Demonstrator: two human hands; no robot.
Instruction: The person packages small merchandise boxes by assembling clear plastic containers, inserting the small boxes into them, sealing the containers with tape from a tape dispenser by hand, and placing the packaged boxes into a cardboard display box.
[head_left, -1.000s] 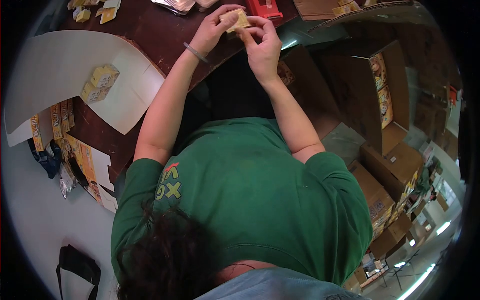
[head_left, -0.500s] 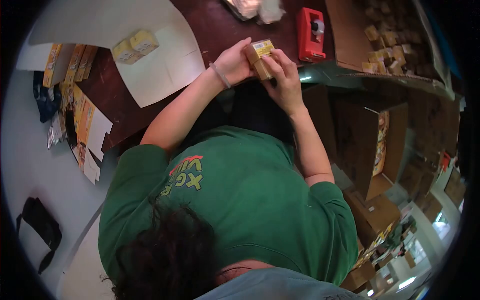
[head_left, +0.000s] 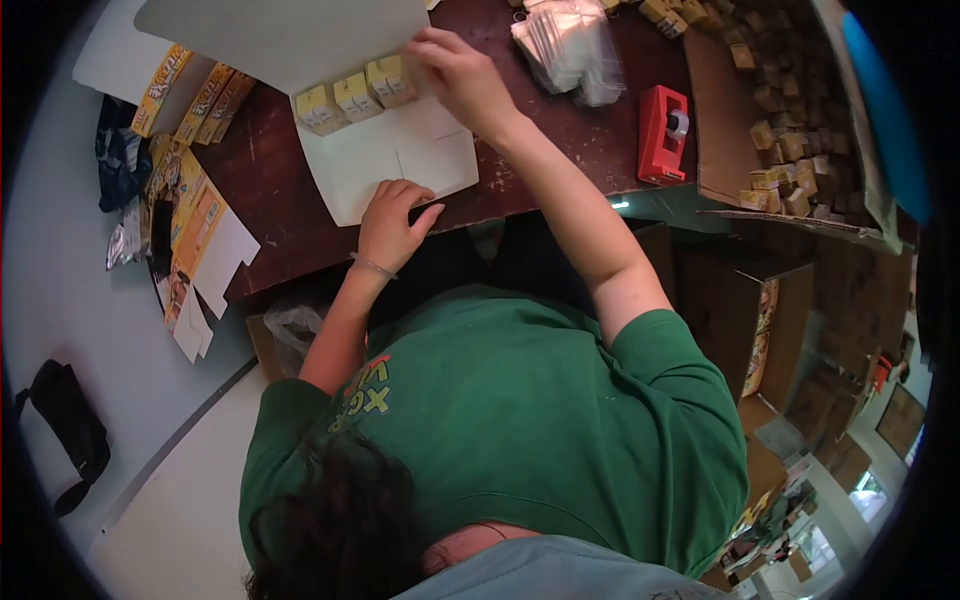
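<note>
Three small yellow boxes [head_left: 355, 95] stand in a row on a white cardboard sheet [head_left: 400, 160] on the dark wooden table [head_left: 270, 190]. My right hand [head_left: 455, 75] reaches out to the rightmost box [head_left: 390, 80]; its spread fingers touch the box's far side without closing around it. My left hand [head_left: 395, 215] lies flat on the near corner of the white sheet at the table edge. It holds nothing, and a thin bracelet sits on its wrist.
A red tape dispenser [head_left: 662, 135] and a pile of clear plastic bags [head_left: 570, 45] lie to the right. A cardboard tray [head_left: 715, 150] holds several small boxes. Flat yellow cartons [head_left: 185, 205] lie at the left. Open cardboard boxes [head_left: 760, 320] stand under the table.
Both hands held one small box near my chest. My right hand has moved out to the row, which now has three boxes. My left hand dropped to the sheet.
</note>
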